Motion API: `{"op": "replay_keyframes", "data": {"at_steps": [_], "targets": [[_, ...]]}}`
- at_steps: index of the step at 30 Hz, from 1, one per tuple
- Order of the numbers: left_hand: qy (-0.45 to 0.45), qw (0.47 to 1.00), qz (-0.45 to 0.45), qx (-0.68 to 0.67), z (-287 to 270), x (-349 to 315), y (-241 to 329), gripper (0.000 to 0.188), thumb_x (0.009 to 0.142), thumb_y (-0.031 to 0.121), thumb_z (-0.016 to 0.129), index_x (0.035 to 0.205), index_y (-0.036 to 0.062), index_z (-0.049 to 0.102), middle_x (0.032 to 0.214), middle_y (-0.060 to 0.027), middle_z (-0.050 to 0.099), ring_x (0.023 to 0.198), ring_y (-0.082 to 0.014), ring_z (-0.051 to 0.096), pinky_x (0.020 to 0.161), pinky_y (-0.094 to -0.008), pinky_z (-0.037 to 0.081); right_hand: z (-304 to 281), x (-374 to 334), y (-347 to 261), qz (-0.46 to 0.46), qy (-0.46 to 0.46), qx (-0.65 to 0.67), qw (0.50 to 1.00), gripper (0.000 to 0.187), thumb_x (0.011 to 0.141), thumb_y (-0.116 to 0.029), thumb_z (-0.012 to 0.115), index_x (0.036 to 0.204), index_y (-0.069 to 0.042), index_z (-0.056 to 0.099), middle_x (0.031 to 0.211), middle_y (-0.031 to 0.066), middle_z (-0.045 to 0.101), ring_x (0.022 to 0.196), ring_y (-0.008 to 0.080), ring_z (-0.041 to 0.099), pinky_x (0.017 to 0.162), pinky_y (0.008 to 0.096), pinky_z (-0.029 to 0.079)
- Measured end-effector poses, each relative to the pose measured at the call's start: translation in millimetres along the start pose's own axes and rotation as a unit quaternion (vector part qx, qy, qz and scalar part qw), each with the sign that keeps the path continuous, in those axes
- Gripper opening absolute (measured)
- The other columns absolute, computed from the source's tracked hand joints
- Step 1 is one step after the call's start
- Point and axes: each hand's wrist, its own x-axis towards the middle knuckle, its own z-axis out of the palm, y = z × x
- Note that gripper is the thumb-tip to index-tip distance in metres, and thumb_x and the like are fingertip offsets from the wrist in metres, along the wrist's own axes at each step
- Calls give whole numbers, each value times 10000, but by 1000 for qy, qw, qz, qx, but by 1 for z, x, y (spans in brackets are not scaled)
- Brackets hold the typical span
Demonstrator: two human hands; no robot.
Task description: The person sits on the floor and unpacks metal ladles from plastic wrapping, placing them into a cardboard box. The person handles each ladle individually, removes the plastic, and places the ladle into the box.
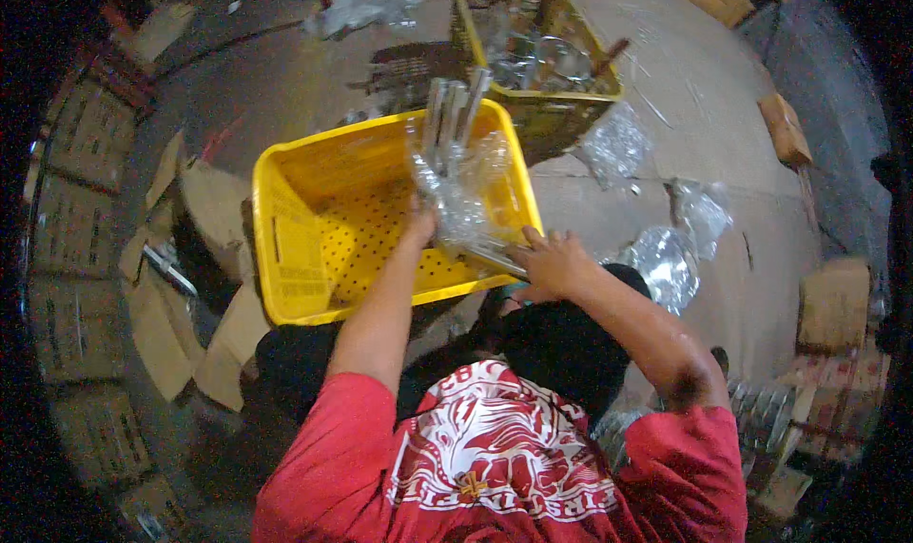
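Observation:
A bundle of shiny metal rods stands tilted inside a clear plastic bag, over the right side of an empty yellow perforated crate. My left hand grips the bag from the left, at its lower part. My right hand holds the lower end of the bundle at the crate's near right corner. Both forearms reach up from my red shirt.
A second yellow crate with metal parts stands farther back. Crumpled clear bags and a filled bag lie on the floor to the right. Flattened cardboard and stacked boxes line the left; more boxes stand right.

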Motion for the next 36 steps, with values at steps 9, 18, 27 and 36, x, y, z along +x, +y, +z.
{"op": "replay_keyframes", "data": {"at_steps": [9,18,27,36], "targets": [[-67,978,-72,-183,-19,-20,4,615,960,612,511,1272,89,597,1170,-82,667,1048,-257,644,885,-441,555,150,-145,246,275,420,685,528,598,962,-474,602,1366,-37,542,1146,135,676,912,201,664,780,347,519],[-73,967,-152,-191,-35,-28,9,613,956,620,491,1305,124,579,1174,-73,665,1046,-256,644,882,-472,548,463,-116,198,639,158,410,632,522,868,-405,700,1117,52,649,1005,203,703,773,303,680,708,441,577],[13,973,-157,-168,-15,-47,34,509,946,534,559,1248,127,613,1169,-49,679,980,-240,667,883,-457,551,511,-135,236,537,314,579,527,257,826,-202,682,961,0,595,710,87,584,588,207,571,431,423,407],[-55,951,-197,-231,-31,-53,58,628,923,652,463,1320,170,524,1269,-93,547,1114,-263,537,821,-496,503,228,-240,126,460,348,555,599,455,876,-189,715,1267,-33,544,879,49,601,698,123,509,599,292,428]]}}
